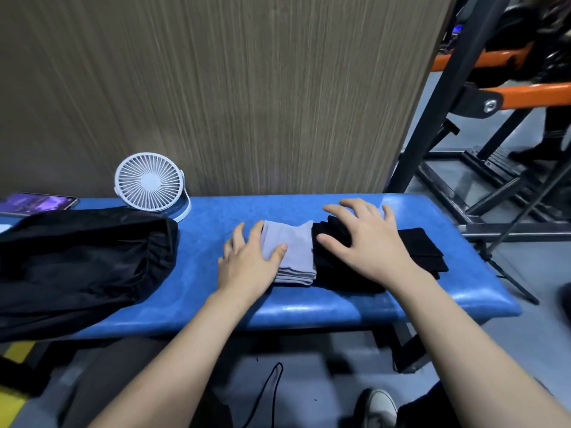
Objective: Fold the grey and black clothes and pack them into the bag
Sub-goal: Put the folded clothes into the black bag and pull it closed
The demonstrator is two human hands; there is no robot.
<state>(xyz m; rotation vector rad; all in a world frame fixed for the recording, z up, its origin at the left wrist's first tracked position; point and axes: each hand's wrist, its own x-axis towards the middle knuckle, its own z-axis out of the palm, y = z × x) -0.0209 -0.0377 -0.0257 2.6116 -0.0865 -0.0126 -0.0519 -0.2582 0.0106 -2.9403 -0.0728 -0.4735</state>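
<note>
Both folded piles sit side by side near the middle of the blue worktop, pushed up against each other, which looks like the tidy end of the folding: the grey cloth lies at about nine o'clock from the black cloth, their edges touching. The left hand rests flat on the grey pile's outer edge, fingers spread and relaxed with the thumb laid across the top, as if squaring it and keeping the layers from springing open. The right hand lies spread over the black pile, fingers apart and slightly bent, pressing down rather than gripping; I would guess it is flattening the stack, or steadying it before a lift.

The black bag slumps well off at nine o'clock, its gathered mouth turned toward the piles, handy for sliding them in. Nothing is packed yet. A small white fan stands behind the bag, and a phone lies at the far ten o'clock corner.
</note>
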